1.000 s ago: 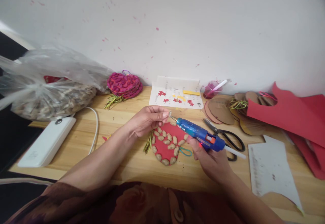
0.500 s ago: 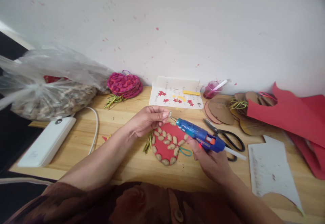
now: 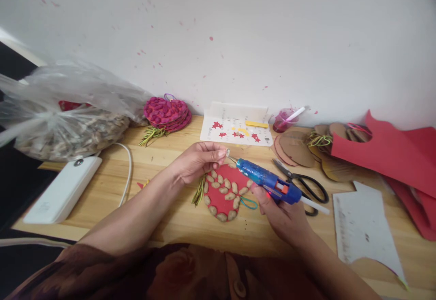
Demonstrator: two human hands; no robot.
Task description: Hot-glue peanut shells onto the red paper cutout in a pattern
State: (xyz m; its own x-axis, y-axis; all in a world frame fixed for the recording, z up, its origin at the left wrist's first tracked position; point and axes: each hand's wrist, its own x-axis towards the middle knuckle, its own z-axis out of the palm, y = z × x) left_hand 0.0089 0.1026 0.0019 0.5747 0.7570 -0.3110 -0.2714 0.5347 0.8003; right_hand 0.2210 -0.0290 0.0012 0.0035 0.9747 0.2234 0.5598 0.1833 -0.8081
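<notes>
My left hand (image 3: 200, 160) pinches a small pale piece (image 3: 228, 152), likely a shell half, between thumb and fingertips. In my right hand (image 3: 281, 213) is a blue glue gun (image 3: 269, 181), its metal tip touching or almost touching that piece; a white glue stick sticks out of its back. Below both hands a red disc (image 3: 218, 203) lies on the table, with peanuts (image 3: 230, 196) around its edge and across its middle. A green tassel (image 3: 198, 192) is at its left and a blue loop (image 3: 249, 203) at its right.
Bags of peanuts (image 3: 75, 132) and a white power bank (image 3: 63, 190) stand at left. Behind are pink discs (image 3: 166, 113), paper with red stars (image 3: 235, 130) and a cup of dye (image 3: 284, 121). Black scissors (image 3: 301, 183), cardboard discs (image 3: 297, 149) and red sheets (image 3: 402, 154) lie at right.
</notes>
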